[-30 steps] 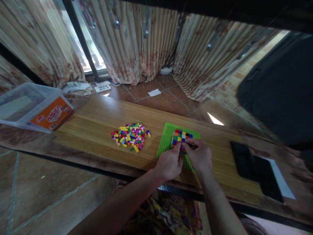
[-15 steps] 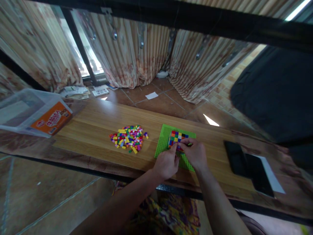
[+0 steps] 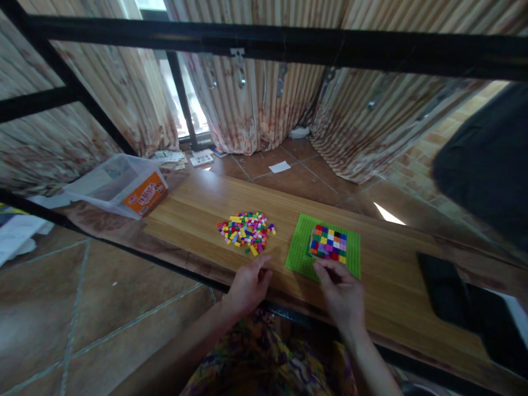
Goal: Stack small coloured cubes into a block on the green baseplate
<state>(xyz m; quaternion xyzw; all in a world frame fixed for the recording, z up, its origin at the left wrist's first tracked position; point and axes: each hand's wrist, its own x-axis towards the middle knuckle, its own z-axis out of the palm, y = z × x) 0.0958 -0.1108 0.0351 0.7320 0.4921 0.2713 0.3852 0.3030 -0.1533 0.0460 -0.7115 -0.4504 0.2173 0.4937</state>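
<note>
Bricks in a compact, many-coloured block [image 3: 329, 242] sat in the head view on the green baseplate [image 3: 302, 235], a little right of its middle, with bare studs showing around them. Red, orange, yellow, white, blue, purple and black squares made up the top.

At the baseplate's near side was the right hand [image 3: 341, 291], its thumb and forefinger tips close together just beside the block's near edge; whether they were pinched on a brick, I could not tell. Left of the baseplate and nearer the person, the left hand [image 3: 248, 283] had its forefinger stretched out and the thumb apart from it, with nothing visible between them. It was nearest the loose brick pile [image 3: 247, 230], which lay on the wooden tabletop [image 3: 388, 275] left of the baseplate.

Well left of the baseplate, past the pile, stood a clear plastic box [image 3: 109, 201] bearing an orange label [image 3: 146, 195]; its pale characters were too blurred to read for certain. Beyond the baseplate to the far left, a booklet [image 3: 202, 159] on the floor carried dark print, also too small to make out. Right of the baseplate lay two flat black objects [image 3: 443, 286], no brand legible on either, with a white sheet [image 3: 517, 313] partly beneath one.
</note>
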